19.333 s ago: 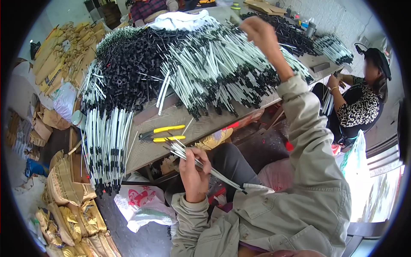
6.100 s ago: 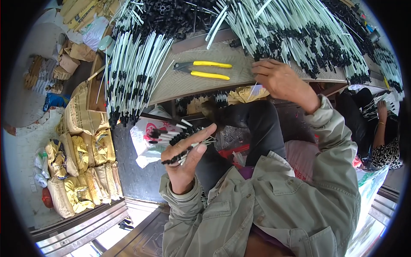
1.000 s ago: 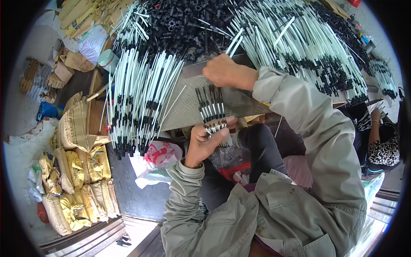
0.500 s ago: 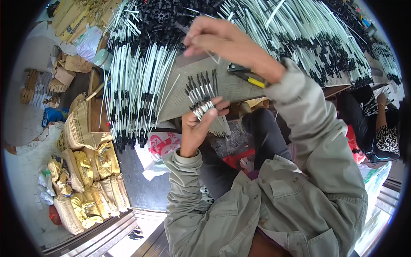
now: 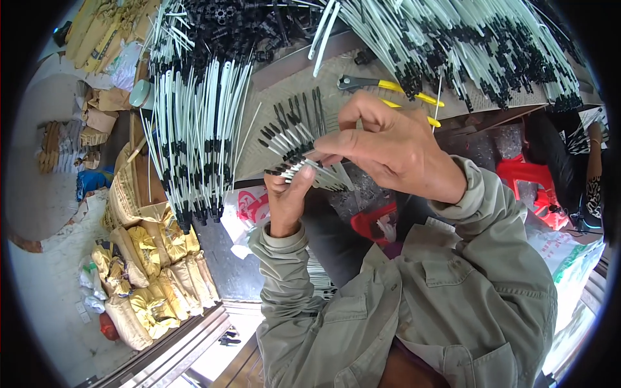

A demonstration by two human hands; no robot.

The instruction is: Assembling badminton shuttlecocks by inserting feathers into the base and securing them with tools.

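My left hand (image 5: 288,197) is closed round a fanned bundle of slim white strips with black tips (image 5: 291,139). The strips' tails come out below, to the right of the thumb. Over the bundle, my right hand (image 5: 388,145) has its thumb and fingers pinched together at the strips. What sits between those fingertips is too small to make out. Pliers with yellow handles (image 5: 369,83) lie on the table just beyond my right hand. Beyond my left hand and to its left, a thick row of white strips with black ends (image 5: 197,129) hangs over the table edge.
Small black fittings (image 5: 239,32) are heaped at the back of the table (image 5: 284,87). A large pile of white strips (image 5: 446,39) covers the far right. Wrapped yellow packets (image 5: 152,278) stand at lower left. A red stool (image 5: 530,181) is on the right, near another person's arm (image 5: 593,152).
My right hand has come down from above the table to the bundle and now pinches there. My left hand keeps its hold. The view has shifted slightly, showing more of the pliers.
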